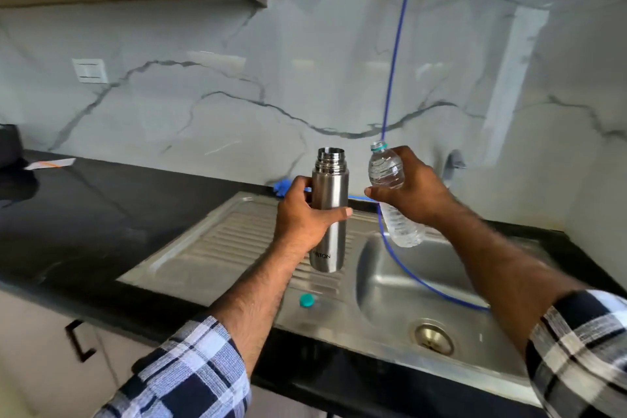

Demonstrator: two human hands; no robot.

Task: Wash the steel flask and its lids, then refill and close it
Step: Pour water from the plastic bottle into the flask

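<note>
flask (328,214) upright, mouth up | left hand (302,214) gripping | bottle (390,180) tilted

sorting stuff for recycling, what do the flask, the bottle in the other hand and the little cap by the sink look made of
Flask: brushed stainless steel by the look, a satin grey body with soft streaky reflections and a shinier threaded neck.
Bottle: thin clear plastic, see-through with moulded ribs, and a teal ring at its neck.
Cap: probably plastic, opaque teal and matte, lying on the steel drainboard.

Blue hose (393,78) hangs thru space btwn wall & sink basin (390,268), crossing it. Teal cap (306,300) on drainboard (237,241); black counter (84,214) open to left.
</note>
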